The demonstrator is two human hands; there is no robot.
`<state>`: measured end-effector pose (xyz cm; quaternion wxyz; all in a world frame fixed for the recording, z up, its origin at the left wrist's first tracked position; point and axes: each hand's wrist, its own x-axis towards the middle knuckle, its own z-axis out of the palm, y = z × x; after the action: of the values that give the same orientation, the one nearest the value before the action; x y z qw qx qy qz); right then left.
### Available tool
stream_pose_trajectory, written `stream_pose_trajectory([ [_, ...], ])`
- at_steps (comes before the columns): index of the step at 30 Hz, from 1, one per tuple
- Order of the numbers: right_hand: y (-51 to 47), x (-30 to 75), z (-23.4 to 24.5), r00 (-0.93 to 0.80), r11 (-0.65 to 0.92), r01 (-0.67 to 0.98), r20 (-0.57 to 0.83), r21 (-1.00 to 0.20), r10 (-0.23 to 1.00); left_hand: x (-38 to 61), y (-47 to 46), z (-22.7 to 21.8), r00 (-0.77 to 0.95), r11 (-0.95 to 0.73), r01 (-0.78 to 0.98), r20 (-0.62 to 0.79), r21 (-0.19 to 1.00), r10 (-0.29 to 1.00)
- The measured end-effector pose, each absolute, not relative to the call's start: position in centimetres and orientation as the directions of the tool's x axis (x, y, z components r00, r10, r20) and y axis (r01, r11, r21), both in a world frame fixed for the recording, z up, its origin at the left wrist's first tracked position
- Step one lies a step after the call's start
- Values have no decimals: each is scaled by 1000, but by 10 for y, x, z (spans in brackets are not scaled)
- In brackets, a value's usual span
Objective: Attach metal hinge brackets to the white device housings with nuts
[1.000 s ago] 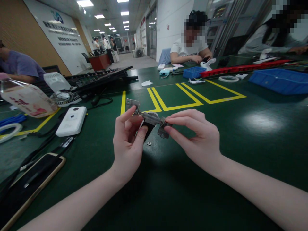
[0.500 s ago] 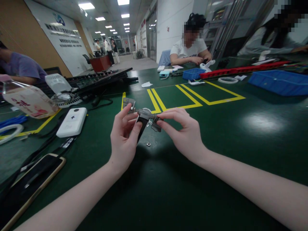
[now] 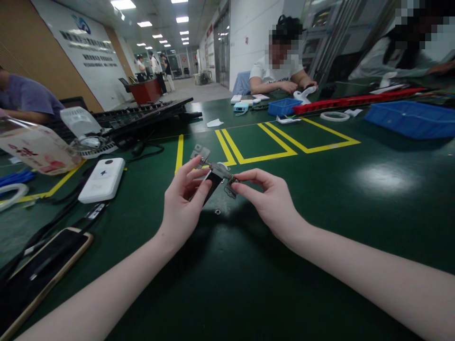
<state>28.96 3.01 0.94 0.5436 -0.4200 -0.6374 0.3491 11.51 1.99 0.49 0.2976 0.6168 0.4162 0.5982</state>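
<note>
The left hand (image 3: pixel 183 206) and right hand (image 3: pixel 272 203) both grip a metal bracket (image 3: pixel 215 171), held just above a small washer (image 3: pixel 217 211) on the green tabletop (image 3: pixel 320 189).

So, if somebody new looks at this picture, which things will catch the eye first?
First come the two bare hands at the centre: the left hand and the right hand hold a small metal part between their fingers, above the dark green table. Just below it a tiny ring lies on the table, and bright yellow lines mark the surface behind. At the left lie a white power bank and a phone.
</note>
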Motion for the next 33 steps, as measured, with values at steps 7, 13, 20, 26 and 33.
stream_pose_trajectory([
  [7,31,292,16,-48,427,198,426,-883,903,120,15,7,-91,-384,57,387,922,917],
  [13,35,294,27,-53,484,206,484,-851,873,130,5,2,-141,-355,-71,343,932,929],
  [20,40,288,23,-78,589,101,584,-802,808,132,6,4,-179,-319,-156,291,935,940],
  [26,54,292,30,-243,812,324,787,-485,567,131,8,5,-207,-246,-238,198,940,958],
  [33,62,287,28,-330,873,334,823,-356,462,132,5,2,-134,-90,-372,43,924,990],
])
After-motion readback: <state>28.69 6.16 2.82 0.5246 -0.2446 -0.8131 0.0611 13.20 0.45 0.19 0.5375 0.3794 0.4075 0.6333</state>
